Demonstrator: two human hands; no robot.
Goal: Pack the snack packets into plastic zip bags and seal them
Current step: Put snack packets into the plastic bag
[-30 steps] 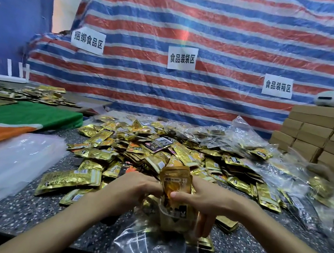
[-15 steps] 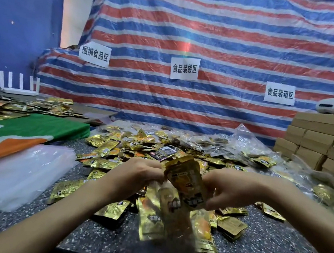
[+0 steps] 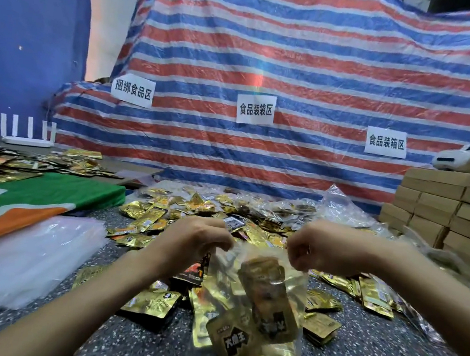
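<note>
A clear plastic zip bag (image 3: 254, 306) hangs above the table, filled with several gold snack packets (image 3: 268, 296). My left hand (image 3: 194, 239) pinches the bag's top left corner. My right hand (image 3: 319, 250) pinches the top right corner, so the mouth of the bag is stretched between them. A big heap of loose gold snack packets (image 3: 223, 214) covers the speckled table (image 3: 384, 350) behind and beneath the bag.
A stack of empty clear bags (image 3: 23, 253) lies at the left, beside a green and orange cloth (image 3: 35, 199). Brown cartons (image 3: 443, 219) are stacked at the right. A striped tarp (image 3: 297, 82) with paper signs closes the back. A white router (image 3: 28, 133) stands far left.
The bag with its packets has been lifted off the table. My hands have moved apart from the packet in the middle to the bag's two top corners.
</note>
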